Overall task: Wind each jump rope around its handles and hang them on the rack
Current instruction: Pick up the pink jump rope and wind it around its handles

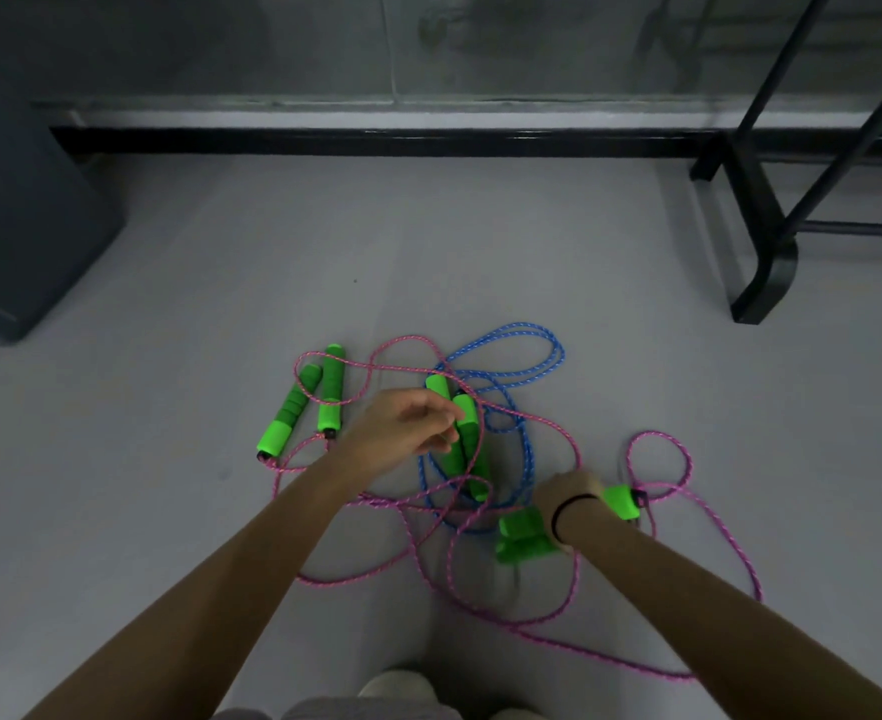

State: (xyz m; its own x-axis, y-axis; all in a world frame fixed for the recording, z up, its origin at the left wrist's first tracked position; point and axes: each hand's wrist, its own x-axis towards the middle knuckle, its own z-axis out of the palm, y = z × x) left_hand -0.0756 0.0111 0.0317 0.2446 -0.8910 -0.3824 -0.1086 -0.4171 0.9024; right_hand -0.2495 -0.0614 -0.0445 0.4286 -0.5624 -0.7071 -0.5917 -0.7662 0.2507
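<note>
Both forearms are showing bare, no sleeves reaching into view. Left hand [402, 428] is wearing nothing: no ring, no band, no watch. Right hand [566, 493] is wearing a thin black band [571, 506] round the wrist, prob. a hair tie. At bottom edge, grey fabric [324, 711] and a pale shoe toe [397, 685] are peeking in.

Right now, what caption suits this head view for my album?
Two hands, left and right, reach into tangled pink and blue jump ropes on a grey floor.
</note>
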